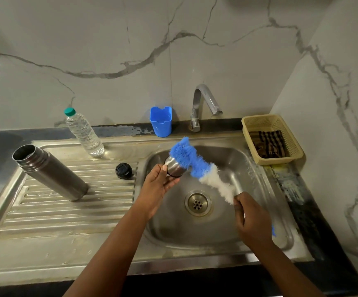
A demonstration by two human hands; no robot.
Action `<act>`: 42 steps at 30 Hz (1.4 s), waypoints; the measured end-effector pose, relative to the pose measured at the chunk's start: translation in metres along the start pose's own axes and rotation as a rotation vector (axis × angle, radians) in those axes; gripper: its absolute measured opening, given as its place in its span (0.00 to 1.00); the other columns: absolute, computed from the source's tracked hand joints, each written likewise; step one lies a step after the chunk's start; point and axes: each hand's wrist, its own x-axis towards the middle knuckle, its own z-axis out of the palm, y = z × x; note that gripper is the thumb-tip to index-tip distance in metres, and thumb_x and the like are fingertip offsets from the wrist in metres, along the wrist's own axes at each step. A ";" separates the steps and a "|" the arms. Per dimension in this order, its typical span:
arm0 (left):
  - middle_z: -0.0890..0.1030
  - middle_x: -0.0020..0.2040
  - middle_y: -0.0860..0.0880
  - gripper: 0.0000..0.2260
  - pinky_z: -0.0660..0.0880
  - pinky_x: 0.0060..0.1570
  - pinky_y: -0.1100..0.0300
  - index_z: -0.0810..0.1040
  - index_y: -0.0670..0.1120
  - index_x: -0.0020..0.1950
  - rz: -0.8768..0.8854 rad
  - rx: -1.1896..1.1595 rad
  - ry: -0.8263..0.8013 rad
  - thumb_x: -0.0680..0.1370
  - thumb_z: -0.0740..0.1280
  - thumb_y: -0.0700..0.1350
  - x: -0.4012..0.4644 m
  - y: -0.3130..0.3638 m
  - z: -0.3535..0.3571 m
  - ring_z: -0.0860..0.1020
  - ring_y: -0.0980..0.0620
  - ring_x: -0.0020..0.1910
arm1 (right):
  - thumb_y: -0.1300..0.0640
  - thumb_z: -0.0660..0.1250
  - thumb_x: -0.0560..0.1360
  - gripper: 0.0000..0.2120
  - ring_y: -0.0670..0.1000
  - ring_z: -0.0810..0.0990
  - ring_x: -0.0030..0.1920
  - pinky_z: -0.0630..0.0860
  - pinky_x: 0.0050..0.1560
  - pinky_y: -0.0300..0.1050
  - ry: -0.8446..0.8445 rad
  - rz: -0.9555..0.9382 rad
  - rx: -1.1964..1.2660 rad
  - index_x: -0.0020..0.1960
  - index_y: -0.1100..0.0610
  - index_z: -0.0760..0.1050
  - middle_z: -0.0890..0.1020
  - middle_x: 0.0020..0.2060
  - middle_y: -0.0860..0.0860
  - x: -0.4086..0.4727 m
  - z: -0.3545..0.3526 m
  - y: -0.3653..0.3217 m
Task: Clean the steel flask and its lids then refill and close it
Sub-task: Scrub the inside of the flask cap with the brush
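head view: scrubbing a lid looks like the step in hand. left hand [155, 185] pinches the steel cup lid [173, 167] over the sink [265, 189]; right hand [254, 221] grips the bottle brush [195, 162], bristles on the lid. steel flask [49, 172] stands open on the drainboard, black stopper [123, 170] beside it at the basin's edge. next likely rinsing at the tap [202, 103]; water bottle [84, 132] waits behind.

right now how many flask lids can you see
2. The steel cup lid is held in the left hand over the sink, with the brush against it. The black stopper lid sits on the draining board. No others show.
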 end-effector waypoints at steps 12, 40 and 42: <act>0.82 0.49 0.53 0.06 0.73 0.53 0.59 0.78 0.46 0.53 0.201 0.574 -0.018 0.83 0.61 0.40 0.005 -0.002 -0.023 0.79 0.57 0.50 | 0.55 0.56 0.77 0.05 0.43 0.64 0.30 0.57 0.30 0.32 -0.062 -0.130 -0.081 0.43 0.51 0.66 0.67 0.33 0.40 0.005 -0.013 0.005; 0.85 0.49 0.46 0.10 0.76 0.62 0.59 0.76 0.41 0.53 -0.029 -0.288 0.034 0.84 0.57 0.43 -0.007 -0.017 0.007 0.82 0.52 0.53 | 0.51 0.54 0.78 0.07 0.44 0.71 0.28 0.63 0.27 0.38 -0.094 0.140 0.004 0.43 0.50 0.68 0.70 0.29 0.43 -0.018 -0.003 0.015; 0.85 0.49 0.46 0.10 0.76 0.62 0.58 0.76 0.42 0.54 -0.032 -0.276 0.055 0.84 0.57 0.44 -0.006 -0.016 0.006 0.82 0.51 0.53 | 0.54 0.57 0.79 0.06 0.44 0.71 0.28 0.66 0.27 0.42 -0.088 0.183 -0.027 0.44 0.50 0.68 0.70 0.30 0.42 -0.020 -0.005 0.021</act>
